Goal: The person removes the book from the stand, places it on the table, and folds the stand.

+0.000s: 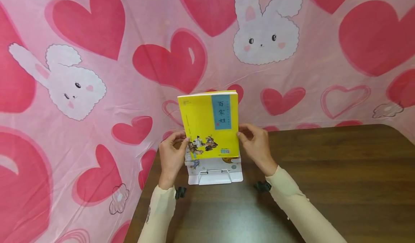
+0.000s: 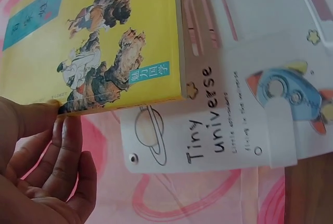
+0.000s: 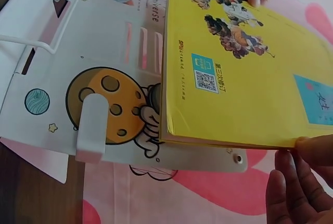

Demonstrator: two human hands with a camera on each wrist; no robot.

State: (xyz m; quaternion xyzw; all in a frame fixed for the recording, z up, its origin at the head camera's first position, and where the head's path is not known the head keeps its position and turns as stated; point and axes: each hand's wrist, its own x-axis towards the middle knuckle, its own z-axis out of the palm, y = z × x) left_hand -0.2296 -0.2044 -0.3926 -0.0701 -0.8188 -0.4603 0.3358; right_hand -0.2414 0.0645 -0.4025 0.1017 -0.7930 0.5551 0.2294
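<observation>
A yellow book (image 1: 207, 120) with a blue title panel is held upright between both hands. My left hand (image 1: 173, 153) pinches its left edge between thumb and fingers. On the opposite edge, my right hand (image 1: 256, 144) pinches it the same way. Behind and below the book stands a white book stand (image 1: 215, 178) with a wire rest at its front. The left wrist view shows "Tiny universe" lettering and a rocket on the stand's back panel (image 2: 213, 130). In the right wrist view, a white clip (image 3: 92, 127) sticks out from the panel, and the book's lower edge is apart from it.
The stand is on a dark brown wooden table (image 1: 324, 171), which extends to the right. A pink cloth (image 1: 146, 80) with hearts and rabbit faces hangs behind the table and along its left side.
</observation>
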